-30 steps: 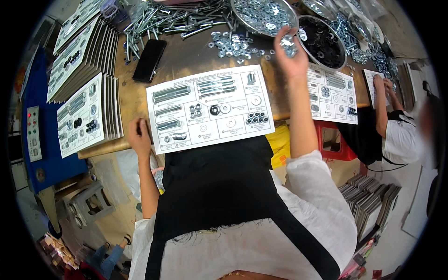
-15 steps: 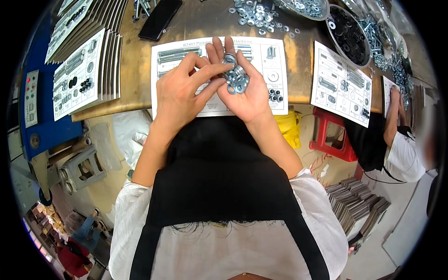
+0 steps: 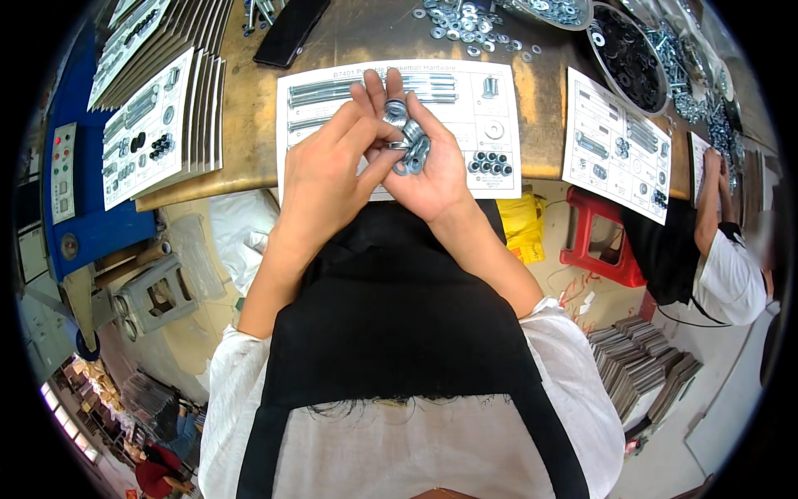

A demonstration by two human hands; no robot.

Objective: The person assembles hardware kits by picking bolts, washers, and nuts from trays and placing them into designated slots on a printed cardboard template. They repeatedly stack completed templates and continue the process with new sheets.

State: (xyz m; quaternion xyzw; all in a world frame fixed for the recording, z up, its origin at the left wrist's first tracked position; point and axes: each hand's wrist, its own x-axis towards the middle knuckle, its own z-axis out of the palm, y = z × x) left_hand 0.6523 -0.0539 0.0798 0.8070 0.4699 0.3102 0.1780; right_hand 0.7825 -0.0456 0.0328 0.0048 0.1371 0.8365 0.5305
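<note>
Several silver washers point(image 3: 413, 137) lie heaped in the palm of my right hand point(image 3: 440, 175), which is cupped with its fingers pointing away from me. My left hand point(image 3: 328, 166) meets it from the left, thumb and fingertips pinching washers at the edge of the heap. Beneath both hands is a white printed hardware card point(image 3: 486, 104) with pictures of parts. Long silver bolts point(image 3: 428, 87) rest along its upper part, partly hidden by my fingers. On its lower right sit several small black nuts point(image 3: 490, 162) in two rows.
Stacked cards point(image 3: 154, 125) stand at the left beside a black phone point(image 3: 291, 32). Loose washers point(image 3: 474, 23), a tub of black pieces point(image 3: 629, 62) and a bolt pile point(image 3: 702, 108) lie at the back right. Another card point(image 3: 617, 145) and a co-worker's hands point(image 3: 712, 175) are right.
My left fingertips have closed in a pinch on washers. My right hand has shifted left over the card, uncovering more of the black nuts. The whole view has swung slightly.
</note>
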